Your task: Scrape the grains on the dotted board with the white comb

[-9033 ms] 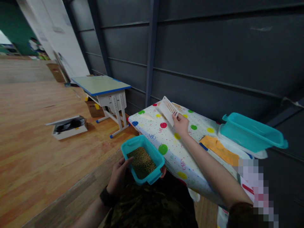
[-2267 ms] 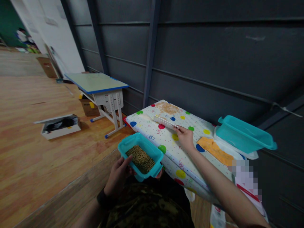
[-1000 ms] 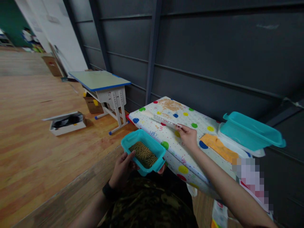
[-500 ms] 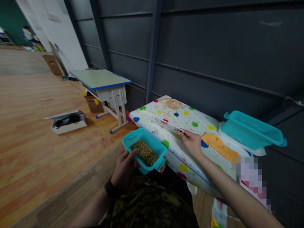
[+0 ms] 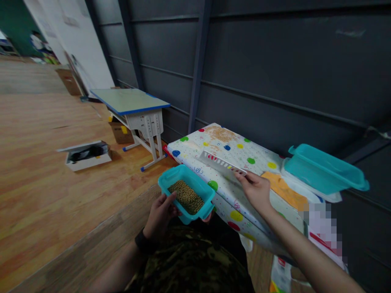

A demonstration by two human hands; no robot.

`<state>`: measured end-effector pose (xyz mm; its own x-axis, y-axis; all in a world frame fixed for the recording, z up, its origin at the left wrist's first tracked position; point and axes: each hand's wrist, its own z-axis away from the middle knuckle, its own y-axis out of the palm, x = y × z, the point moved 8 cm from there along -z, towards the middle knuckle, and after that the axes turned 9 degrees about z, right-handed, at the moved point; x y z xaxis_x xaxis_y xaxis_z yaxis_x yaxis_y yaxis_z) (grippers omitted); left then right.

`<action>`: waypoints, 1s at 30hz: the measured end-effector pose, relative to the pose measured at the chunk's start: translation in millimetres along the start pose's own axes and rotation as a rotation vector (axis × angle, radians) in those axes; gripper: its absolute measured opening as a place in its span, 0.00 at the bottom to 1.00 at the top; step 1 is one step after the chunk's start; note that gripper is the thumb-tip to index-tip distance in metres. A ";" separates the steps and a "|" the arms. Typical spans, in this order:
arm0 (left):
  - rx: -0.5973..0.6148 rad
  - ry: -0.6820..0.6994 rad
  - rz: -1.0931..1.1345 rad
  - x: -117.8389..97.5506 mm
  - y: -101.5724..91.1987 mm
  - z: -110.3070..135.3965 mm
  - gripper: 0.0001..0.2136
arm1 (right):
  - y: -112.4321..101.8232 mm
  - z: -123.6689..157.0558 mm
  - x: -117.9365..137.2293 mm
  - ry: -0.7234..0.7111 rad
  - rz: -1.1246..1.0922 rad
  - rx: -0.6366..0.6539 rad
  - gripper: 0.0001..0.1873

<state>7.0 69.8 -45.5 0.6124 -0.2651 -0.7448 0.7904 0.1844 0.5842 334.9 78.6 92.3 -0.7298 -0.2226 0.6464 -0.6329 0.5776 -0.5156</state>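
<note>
My left hand [image 5: 163, 211] grips a turquoise plastic container [image 5: 200, 185] by its near rim, low in front of my body. Inside it lies a heap of small greenish-tan beans [image 5: 187, 197]. My right hand [image 5: 255, 189] is closed on one end of a white slotted plastic strip [image 5: 221, 162], held over the table. The table wears a white cover with coloured dots [image 5: 250, 160]. Toward its far left corner lies a spread of loose tan grains [image 5: 220, 133].
A second turquoise container [image 5: 326, 169] stands at the table's right end, beside an orange cloth [image 5: 285, 189]. Left of the table is a school desk [image 5: 131, 101]. An open white box [image 5: 88, 156] and a cardboard box [image 5: 120, 132] stand on the floor. A dark panelled wall [image 5: 275, 65] runs behind.
My right hand has moved slightly to the right with the slotted strip, which is now turned to show more of its slots. My left hand and the container have barely moved.
</note>
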 end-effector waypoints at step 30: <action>0.004 0.006 0.023 0.5 -0.9 -0.5 0.28 | 37.8 -41.7 -55.9 0.091 -0.063 -0.021 0.22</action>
<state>6.6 70.0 -46.6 0.6306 -0.2555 -0.7328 0.7759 0.1865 0.6027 362.6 145.5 60.1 -0.6618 -0.1868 0.7260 -0.6703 0.5810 -0.4616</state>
